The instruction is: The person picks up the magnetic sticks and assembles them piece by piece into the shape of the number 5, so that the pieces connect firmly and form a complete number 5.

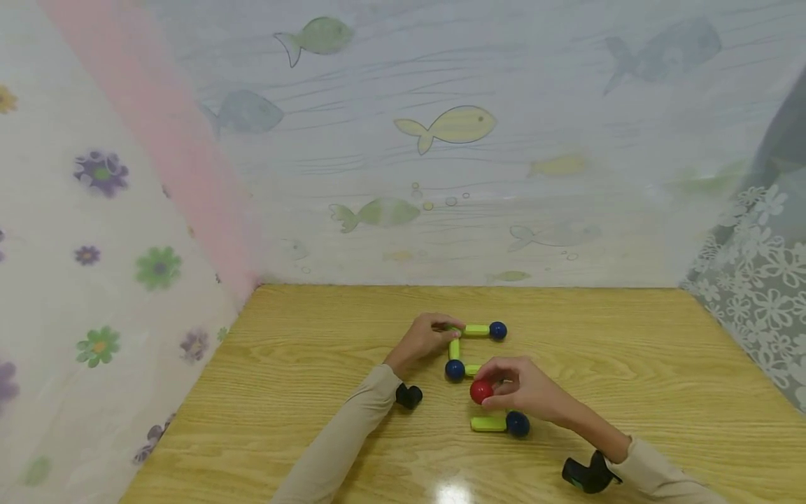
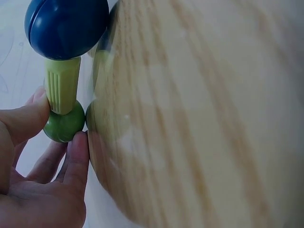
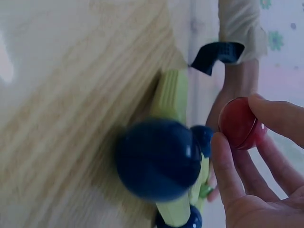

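Note:
My left hand (image 1: 423, 341) pinches a green ball (image 2: 65, 125) at a corner of a figure made of yellow-green rods and balls. A ribbed rod (image 2: 61, 88) joins that ball to a blue ball (image 2: 66, 29). In the head view, another rod (image 1: 476, 330) runs right to a far blue ball (image 1: 498, 331). My right hand (image 1: 529, 392) holds a red ball (image 3: 237, 122) between thumb and fingertips, above the table. Below it lie a near blue ball (image 1: 518, 424) and a rod (image 1: 488, 424) pointing left. The right hand partly hides the figure's middle.
The wood-grain table (image 1: 283, 392) meets a wall covering with printed fish (image 1: 462, 124) at the back. A flowered covering (image 1: 157, 267) stands at the left and lacy flowered cloth (image 1: 777, 269) at the right. Black wrist mounts (image 1: 590, 473) sit at both cuffs.

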Tool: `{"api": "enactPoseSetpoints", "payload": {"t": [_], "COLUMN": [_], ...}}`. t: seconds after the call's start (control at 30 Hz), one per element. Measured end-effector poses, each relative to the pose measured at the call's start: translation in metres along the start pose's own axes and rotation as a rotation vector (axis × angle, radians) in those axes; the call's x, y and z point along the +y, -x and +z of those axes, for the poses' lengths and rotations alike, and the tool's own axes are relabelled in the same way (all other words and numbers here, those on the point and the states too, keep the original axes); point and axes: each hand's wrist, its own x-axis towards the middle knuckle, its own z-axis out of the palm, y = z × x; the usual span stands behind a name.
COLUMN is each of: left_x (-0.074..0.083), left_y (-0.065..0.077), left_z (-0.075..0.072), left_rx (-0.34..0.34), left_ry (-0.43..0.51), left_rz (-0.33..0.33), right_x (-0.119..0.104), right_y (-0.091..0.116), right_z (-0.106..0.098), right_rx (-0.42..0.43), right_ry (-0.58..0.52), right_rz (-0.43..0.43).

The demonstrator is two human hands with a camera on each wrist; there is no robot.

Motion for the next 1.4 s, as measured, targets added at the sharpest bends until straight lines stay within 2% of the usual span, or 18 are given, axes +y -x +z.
{"api": "enactPoseSetpoints", "payload": {"t": [0.2,0.4,0.5,0.77,0.97,1.13,1.4], "left_x": [0.000,0.000,0.000,0.001,0.001,0.000,-0.001], "left_y": [0.000,0.001,0.001,0.000,0.000,0.001,-0.001], "left_z": [-0.001,0.000,0.001,0.004,0.004,0.002,0.002], "left_rx": [0.001,-0.004,-0.003,0.015,0.023,0.006,0.002], "left_ry": [0.002,0.013,0.021,0.010,-0.006,0.008,0.012], "left_rz": [-0.016,-0.019,-0.021,-0.025,-0.019,-0.014,-0.027], "right_x": [0.000,0.002,0.004,0.005,0.004,0.003,0.004], "right_y": [-0.002,-0.004,-0.005,-0.004,-0.002,0.000,-0.002], "right_z": [0.017,0.031,0.037,0.043,0.043,0.043,0.042], "right_rx": [-0.044,-0.048,-0.045,-0.069,-0.102,-0.100,-0.066], "right_ry": [0.045,0.118,0.194,0.420,0.571,0.592,0.532], "right_rz": [-0.057,-0.078,-0.119,-0.292,-0.321,-0.306,-0.355]}}
